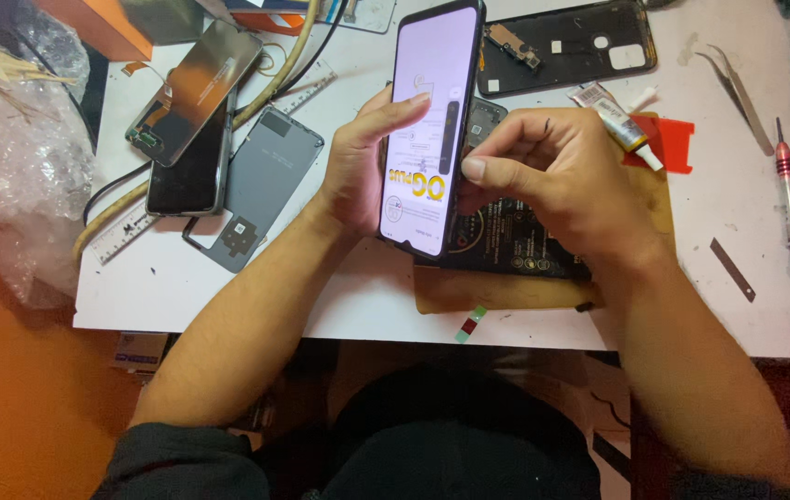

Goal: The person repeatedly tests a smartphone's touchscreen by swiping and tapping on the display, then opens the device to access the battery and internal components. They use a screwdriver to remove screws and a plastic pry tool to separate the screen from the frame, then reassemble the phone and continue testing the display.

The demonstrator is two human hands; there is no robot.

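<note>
Centre frame: left hand (358, 171) grips phone (432, 130) upright by its edge (screen film on); right hand (552, 181) pinches its right edge, thumb on glass.

Bright overhead light is washing the white bench (738, 315) evenly. Glare is bleaching the phone screen (427, 111); the corners are blurring slightly.

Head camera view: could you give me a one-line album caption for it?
Both hands, left hand and right hand, hold a phone screen above a white table strewn with phone parts and tweezers.

Single head view, looking steeply down, close over white table (525, 319).
</note>
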